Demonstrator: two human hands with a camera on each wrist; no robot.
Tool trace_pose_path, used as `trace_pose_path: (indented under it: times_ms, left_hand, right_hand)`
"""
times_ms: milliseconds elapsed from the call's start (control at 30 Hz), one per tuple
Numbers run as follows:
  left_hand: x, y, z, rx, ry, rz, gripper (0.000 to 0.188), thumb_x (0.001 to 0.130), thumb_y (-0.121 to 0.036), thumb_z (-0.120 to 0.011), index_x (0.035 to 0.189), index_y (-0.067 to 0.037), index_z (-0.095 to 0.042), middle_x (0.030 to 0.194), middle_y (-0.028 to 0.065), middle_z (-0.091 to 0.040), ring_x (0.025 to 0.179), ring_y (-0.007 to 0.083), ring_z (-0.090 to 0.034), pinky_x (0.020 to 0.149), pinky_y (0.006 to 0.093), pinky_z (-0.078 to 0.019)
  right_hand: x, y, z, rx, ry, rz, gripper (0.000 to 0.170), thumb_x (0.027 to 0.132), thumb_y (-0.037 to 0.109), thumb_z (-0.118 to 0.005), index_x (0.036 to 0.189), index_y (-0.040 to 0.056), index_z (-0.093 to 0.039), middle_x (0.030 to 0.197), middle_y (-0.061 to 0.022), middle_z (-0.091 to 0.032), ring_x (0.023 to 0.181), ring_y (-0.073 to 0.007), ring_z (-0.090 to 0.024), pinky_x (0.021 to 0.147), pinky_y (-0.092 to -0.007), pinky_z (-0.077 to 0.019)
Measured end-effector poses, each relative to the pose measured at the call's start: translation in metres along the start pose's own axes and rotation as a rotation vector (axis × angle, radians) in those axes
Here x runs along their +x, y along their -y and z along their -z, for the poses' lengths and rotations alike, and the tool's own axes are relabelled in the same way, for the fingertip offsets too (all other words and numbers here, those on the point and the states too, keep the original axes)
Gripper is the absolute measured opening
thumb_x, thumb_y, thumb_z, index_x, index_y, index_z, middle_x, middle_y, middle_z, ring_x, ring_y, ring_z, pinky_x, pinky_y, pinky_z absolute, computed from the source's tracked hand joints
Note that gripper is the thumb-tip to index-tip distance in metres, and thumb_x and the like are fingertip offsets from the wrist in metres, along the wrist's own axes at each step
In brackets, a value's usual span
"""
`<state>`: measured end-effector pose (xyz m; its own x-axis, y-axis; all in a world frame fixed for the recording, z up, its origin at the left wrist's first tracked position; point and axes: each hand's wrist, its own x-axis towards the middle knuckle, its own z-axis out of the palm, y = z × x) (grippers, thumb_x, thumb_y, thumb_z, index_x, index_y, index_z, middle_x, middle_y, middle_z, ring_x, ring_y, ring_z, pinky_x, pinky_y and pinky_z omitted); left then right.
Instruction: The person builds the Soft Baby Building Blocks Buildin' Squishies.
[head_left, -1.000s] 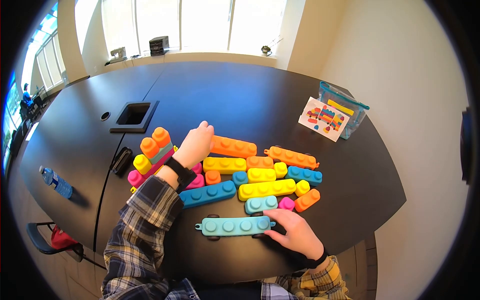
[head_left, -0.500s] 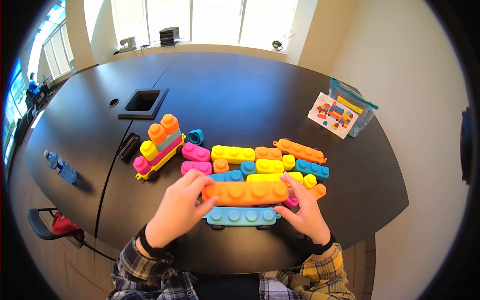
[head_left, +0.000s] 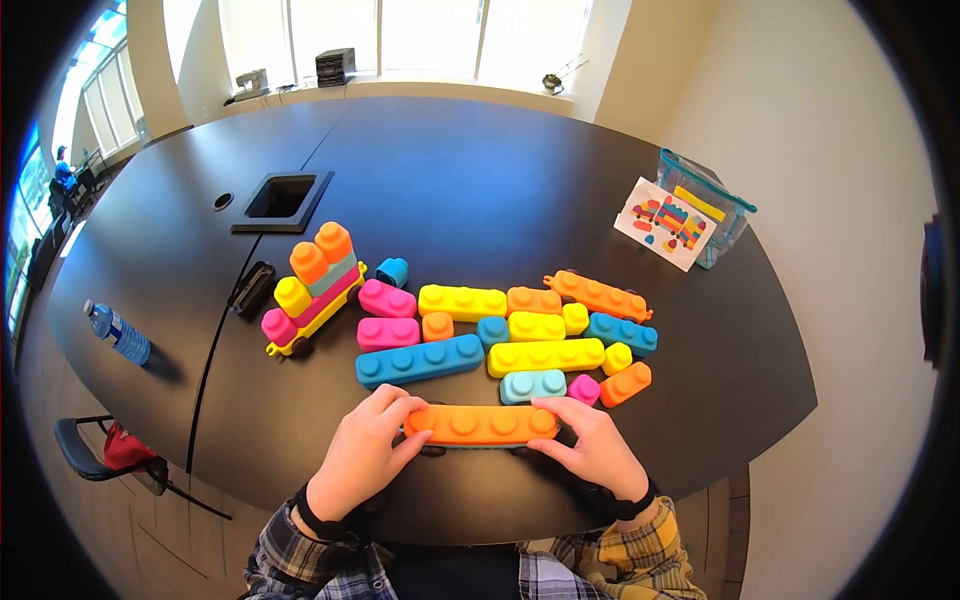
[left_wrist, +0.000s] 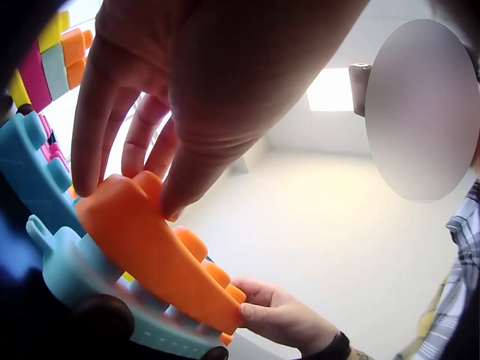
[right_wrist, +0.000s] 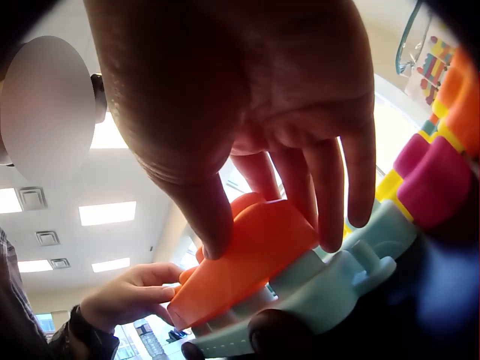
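My left hand and right hand grip opposite ends of a long orange building block, thumbs on the near side and fingers on the far side. Directly beneath the block is a light blue wheeled base, which has dark wheels and a hitch at its end. Both wrist views show some of the base's studs in the space under the block. From the head view the block covers most of the base. Just beyond lie a long blue block and a short light blue block.
Several yellow, pink, orange and blue blocks lie behind, with an orange wheeled base. A built wheeled stack stands left, a blue block beside it. A picture card leans on a clear bag. A bottle stands far left.
My left hand picked the orange block from the far row and brought it nearer. My right hand left the light blue base for the block's other end, and both hands lowered it onto the base.
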<state>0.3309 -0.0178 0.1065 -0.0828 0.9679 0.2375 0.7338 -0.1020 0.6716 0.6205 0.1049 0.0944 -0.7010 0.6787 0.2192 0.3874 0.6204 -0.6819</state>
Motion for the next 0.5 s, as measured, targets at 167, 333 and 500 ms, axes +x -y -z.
trace_pose_path:
  times_ms: [167, 333, 500]
  left_hand:
    - [0.0012, 0.0003, -0.0012, -0.004, -0.014, -0.004, 0.027, 0.088, -0.006, -0.081, 0.112, -0.002, -0.070, 0.109, 0.0095, -0.066, 0.096, 0.0269, -0.072, 0.080, 0.0342, -0.0670]
    - [0.0002, -0.0001, -0.0048, 0.052, -0.047, -0.039, 0.028, 0.087, -0.006, -0.081, 0.113, -0.002, -0.070, 0.108, 0.0099, -0.065, 0.094, 0.0271, -0.072, 0.080, 0.0334, -0.0664]
    - [0.0015, 0.0024, -0.0069, 0.041, -0.046, -0.065, 0.029, 0.086, -0.006, -0.082, 0.113, -0.003, -0.071, 0.106, 0.0096, -0.065, 0.090, 0.0277, -0.071, 0.078, 0.0353, -0.0636]
  right_hand:
    - [-0.0017, -0.0012, -0.0028, 0.025, -0.026, -0.028, 0.053, 0.087, 0.024, -0.087, 0.130, 0.0000, -0.067, 0.123, -0.0175, -0.073, 0.112, -0.0361, -0.070, 0.096, -0.0402, -0.0566]
    - [0.0001, 0.0053, -0.0008, 0.070, 0.000, -0.100, 0.052, 0.087, 0.022, -0.088, 0.131, 0.0010, -0.067, 0.123, -0.0152, -0.073, 0.109, -0.0292, -0.072, 0.090, -0.0368, -0.0601]
    - [0.0006, 0.0042, -0.0019, 0.104, 0.016, -0.126, 0.051, 0.086, 0.021, -0.089, 0.129, 0.0015, -0.067, 0.121, -0.0121, -0.072, 0.108, -0.0242, -0.072, 0.089, -0.0352, -0.0623]
